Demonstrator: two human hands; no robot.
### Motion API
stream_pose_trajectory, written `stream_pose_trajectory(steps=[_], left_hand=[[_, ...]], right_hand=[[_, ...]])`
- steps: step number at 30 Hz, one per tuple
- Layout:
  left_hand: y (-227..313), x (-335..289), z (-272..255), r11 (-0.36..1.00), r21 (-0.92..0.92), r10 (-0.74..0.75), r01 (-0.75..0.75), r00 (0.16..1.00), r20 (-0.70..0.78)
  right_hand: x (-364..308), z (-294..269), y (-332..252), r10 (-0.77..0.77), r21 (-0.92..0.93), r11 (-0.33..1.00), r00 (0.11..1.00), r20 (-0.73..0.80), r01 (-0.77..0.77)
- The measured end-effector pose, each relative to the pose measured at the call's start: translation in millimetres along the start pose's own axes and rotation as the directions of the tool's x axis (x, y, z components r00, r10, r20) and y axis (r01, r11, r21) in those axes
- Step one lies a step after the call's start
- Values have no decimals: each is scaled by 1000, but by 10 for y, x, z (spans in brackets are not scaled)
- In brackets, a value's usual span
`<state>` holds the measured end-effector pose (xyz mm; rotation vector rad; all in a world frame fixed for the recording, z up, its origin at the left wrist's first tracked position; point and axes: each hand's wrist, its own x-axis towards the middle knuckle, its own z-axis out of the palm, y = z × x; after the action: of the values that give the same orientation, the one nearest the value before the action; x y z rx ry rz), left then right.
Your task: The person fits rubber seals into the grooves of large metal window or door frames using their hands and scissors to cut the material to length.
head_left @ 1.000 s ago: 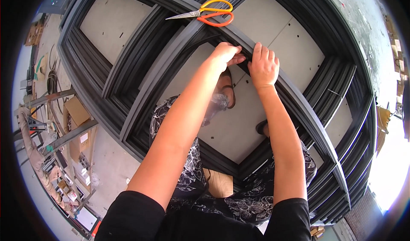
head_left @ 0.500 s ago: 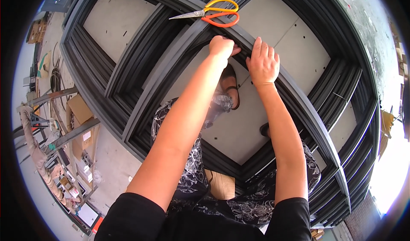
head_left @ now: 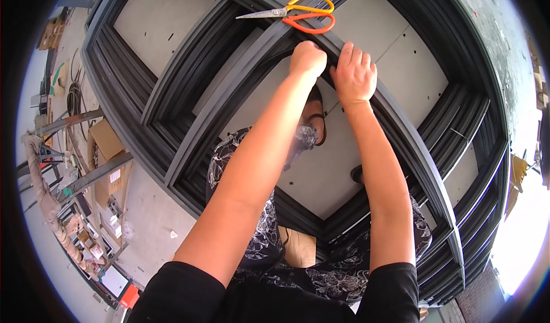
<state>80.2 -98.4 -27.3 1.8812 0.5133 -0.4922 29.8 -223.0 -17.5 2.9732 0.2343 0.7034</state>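
Note:
Large dark grey metal frames, window-like in shape, lie stacked in front of me. My left hand (head_left: 308, 59) is closed at the inner side of the top frame (head_left: 412, 137), near a corner. A thin black strip (head_left: 274, 58) curves along the opening up to this fist; the fingertips are hidden. To the right, my right hand (head_left: 354, 74) grips the same bar, its fingers bent over the top and its thumb on the inner side. Scissors (head_left: 298, 14) with one yellow and one orange handle lie across the frame corner beyond my hands, blades pointing left.
My legs and a sandalled foot (head_left: 317, 129) are inside the frame opening. More dark frames (head_left: 458, 131) are stacked to the right. On the left stand a metal rack (head_left: 94, 177) and cardboard boxes (head_left: 107, 138). A coiled cable (head_left: 74, 101) lies on the floor.
My left hand has moved slightly up and right along the bar, its fingers now turned out of sight. The right hand's fingers bend further over the bar. The view has shifted slightly.

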Motion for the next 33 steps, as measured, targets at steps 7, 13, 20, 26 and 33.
stream_pose_trajectory(steps=[7,13,20,26,33], left_hand=[[77,-200,-19,932,-358,-9,54,992,127],[136,-342,-123,785,-587,-90,196,974,206],[126,-295,-165,882,-428,-91,199,961,260],[96,-268,-121,950,-290,-72,119,983,168],[247,-576,-35,398,656,773,-641,619,136]], right_hand=[[80,-52,-22,81,-39,996,983,162,-76],[105,-222,65,72,236,964,971,226,-127],[70,-164,68,126,173,970,960,248,-172],[155,-337,82,150,197,949,904,401,-245],[-573,-636,710,137,126,972,914,381,-199]])
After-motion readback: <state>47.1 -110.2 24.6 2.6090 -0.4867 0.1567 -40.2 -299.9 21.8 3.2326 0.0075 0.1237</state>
